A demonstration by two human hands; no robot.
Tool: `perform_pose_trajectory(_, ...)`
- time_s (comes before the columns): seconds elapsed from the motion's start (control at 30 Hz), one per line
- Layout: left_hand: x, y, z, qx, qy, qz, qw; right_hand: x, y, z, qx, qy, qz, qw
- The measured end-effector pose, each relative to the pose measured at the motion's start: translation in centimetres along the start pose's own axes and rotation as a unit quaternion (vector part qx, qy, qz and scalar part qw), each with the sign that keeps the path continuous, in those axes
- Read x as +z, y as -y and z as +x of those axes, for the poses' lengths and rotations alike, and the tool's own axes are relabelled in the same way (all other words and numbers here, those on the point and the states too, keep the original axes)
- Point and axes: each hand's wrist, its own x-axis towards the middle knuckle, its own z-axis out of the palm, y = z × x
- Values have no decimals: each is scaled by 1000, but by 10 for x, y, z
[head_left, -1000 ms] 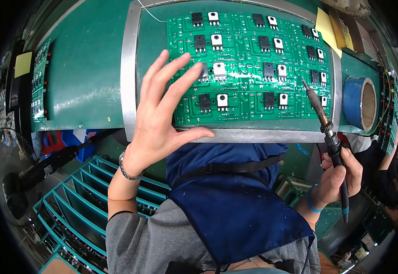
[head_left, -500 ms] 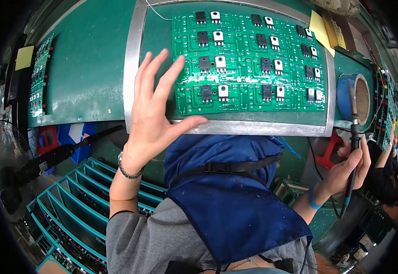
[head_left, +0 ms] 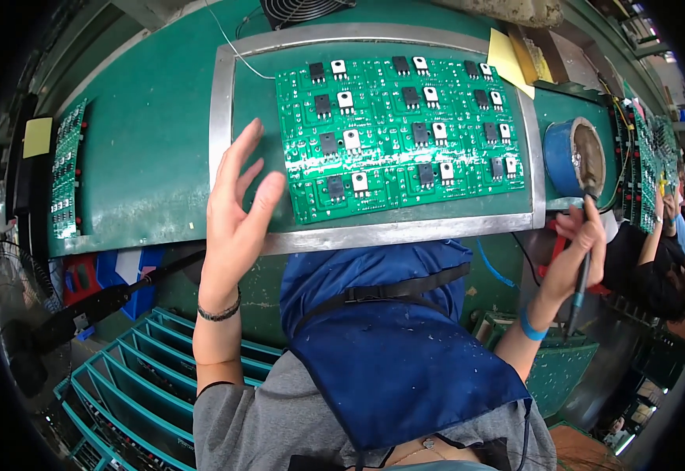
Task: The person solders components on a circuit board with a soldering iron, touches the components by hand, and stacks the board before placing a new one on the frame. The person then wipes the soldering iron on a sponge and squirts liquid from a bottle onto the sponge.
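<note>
A large green circuit board (head_left: 386,114) lies on the green bench inside a metal frame, with rows of black and pale three-legged components on it. My left hand (head_left: 236,208) is open beside the board's left edge, holding nothing, over the frame's lower left. In my right hand (head_left: 578,247) is a soldering iron (head_left: 581,282), its handle gripped between thumb and fingers and its cable trailing below. The iron's far end reaches to the opening of a round blue container (head_left: 558,161) with a brownish inside, right of the frame.
The metal frame (head_left: 405,230) borders the board. A thin pale wire (head_left: 236,53) runs to its upper left corner. Yellow paper (head_left: 507,61) lies by the far right corner. Another board (head_left: 67,173) stands at far left, above a teal slotted rack (head_left: 134,353). Another person works at far right.
My left hand has drawn back from the board toward the lower left, its fingers less spread. The board now lies slightly turned in the frame. The iron stays at the blue container. The view has shifted.
</note>
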Motion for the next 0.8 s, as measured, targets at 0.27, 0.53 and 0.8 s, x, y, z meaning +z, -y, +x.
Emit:
perform_pose_trajectory(0.27,11,-3,27,-147,-20,-191,970,76,2,16,-119,136,-119,976)
perform_pose_trajectory(0.53,2,-14,44,-239,-13,-181,954,86,5,17,8,162,-67,984)
perform_pose_trajectory(0.8,13,-25,38,-199,4,-233,952,81,-3,21,70,142,-3,987)
